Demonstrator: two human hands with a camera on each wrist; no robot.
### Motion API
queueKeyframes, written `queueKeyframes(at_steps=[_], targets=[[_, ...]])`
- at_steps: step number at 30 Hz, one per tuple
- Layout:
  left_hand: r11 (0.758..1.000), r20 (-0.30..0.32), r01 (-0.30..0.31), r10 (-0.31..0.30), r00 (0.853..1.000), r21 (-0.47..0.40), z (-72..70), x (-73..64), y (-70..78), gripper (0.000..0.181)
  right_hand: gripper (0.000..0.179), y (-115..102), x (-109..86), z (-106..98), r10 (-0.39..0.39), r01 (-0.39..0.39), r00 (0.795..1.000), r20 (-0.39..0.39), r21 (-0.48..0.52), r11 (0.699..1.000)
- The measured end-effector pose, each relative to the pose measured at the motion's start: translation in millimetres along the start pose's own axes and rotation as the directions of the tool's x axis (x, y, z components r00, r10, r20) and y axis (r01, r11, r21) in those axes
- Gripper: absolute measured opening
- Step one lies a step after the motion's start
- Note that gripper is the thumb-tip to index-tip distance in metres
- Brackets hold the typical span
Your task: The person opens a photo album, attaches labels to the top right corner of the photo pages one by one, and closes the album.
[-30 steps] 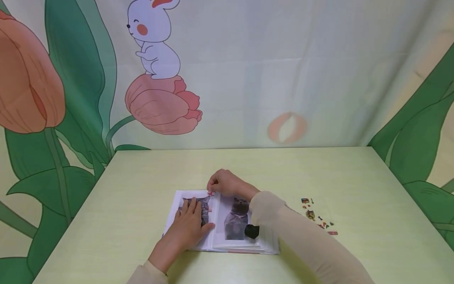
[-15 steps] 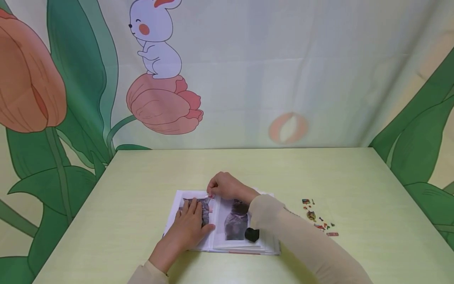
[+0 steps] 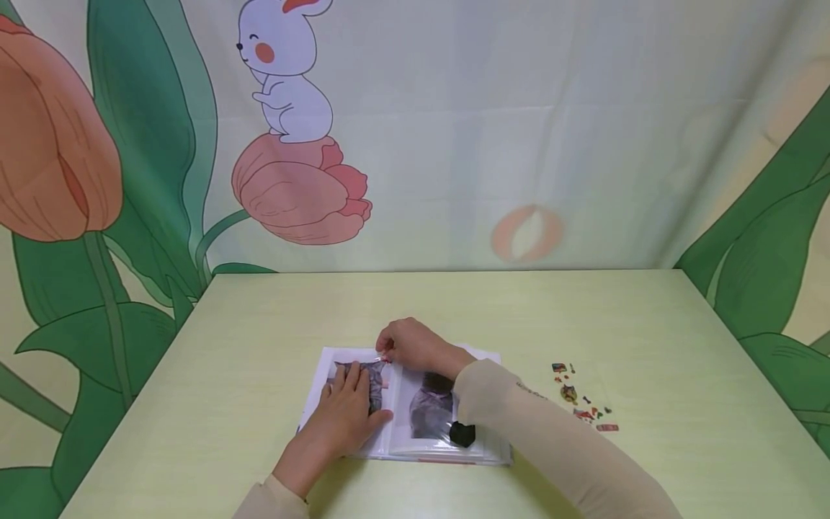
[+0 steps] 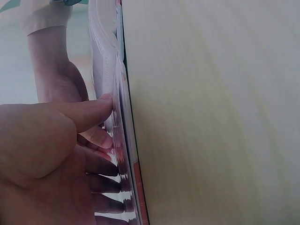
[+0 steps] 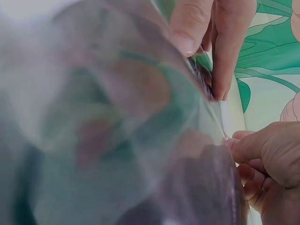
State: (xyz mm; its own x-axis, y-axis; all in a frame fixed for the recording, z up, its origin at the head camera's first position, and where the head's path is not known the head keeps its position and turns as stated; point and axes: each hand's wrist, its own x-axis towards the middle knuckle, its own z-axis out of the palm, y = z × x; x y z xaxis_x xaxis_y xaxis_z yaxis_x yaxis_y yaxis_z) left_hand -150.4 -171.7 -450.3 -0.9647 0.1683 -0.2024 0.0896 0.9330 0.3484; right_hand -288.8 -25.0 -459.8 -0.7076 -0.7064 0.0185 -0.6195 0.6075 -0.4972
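An open photo album [image 3: 398, 443] lies on the table with a cat picture on each page. My left hand [image 3: 346, 414] rests on the left cat picture [image 3: 375, 386], fingers spread and thumb toward the spine. At the top of that page, near the spine, my right hand [image 3: 415, 344] pinches a small red sticker [image 3: 386, 358] between thumb and finger. The right wrist view has this hand [image 5: 267, 164] at lower right and the left hand's fingers [image 5: 201, 37] above. My right hand and sleeve partly hide the right cat picture [image 3: 431, 411].
On the table [image 3: 259, 324] to the right lies a clear sheet with several small colourful stickers [image 3: 583, 414]. A black rounded thing [image 3: 462, 434] overlaps the right page below my sleeve. Behind the table hangs a curtain [image 3: 421, 144] printed with tulips and a rabbit.
My right hand has come slightly lower over the top of the page, still pinching the sticker. The black thing has shifted slightly down. My left hand stays where it was.
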Motion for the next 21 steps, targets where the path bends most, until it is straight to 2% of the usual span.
queueKeyframes(at_steps=[7,12,16,21], targets=[[1.000,-0.007,-0.006,0.006,1.000,0.011,1.4,1.1,0.2,0.085,0.010,3,-1.2,1,-0.030,0.030,0.999,-0.020,-0.031,0.999],[1.000,-0.008,-0.014,0.014,1.000,0.012,2.4,1.4,0.2,0.085,0.015,5,-10.9,-3,-0.115,0.107,0.991,-0.062,-0.120,0.987],[1.000,-0.001,-0.014,0.014,1.000,0.016,2.1,1.5,0.2,0.084,0.023,0,-28.8,-9,-0.174,0.152,0.983,-0.053,-0.287,0.946],[1.000,0.007,-0.007,0.007,1.000,0.018,-0.1,0.7,0.2,0.084,0.033,-15,-51.7,-7,-0.162,0.177,0.984,0.074,-0.462,0.869]])
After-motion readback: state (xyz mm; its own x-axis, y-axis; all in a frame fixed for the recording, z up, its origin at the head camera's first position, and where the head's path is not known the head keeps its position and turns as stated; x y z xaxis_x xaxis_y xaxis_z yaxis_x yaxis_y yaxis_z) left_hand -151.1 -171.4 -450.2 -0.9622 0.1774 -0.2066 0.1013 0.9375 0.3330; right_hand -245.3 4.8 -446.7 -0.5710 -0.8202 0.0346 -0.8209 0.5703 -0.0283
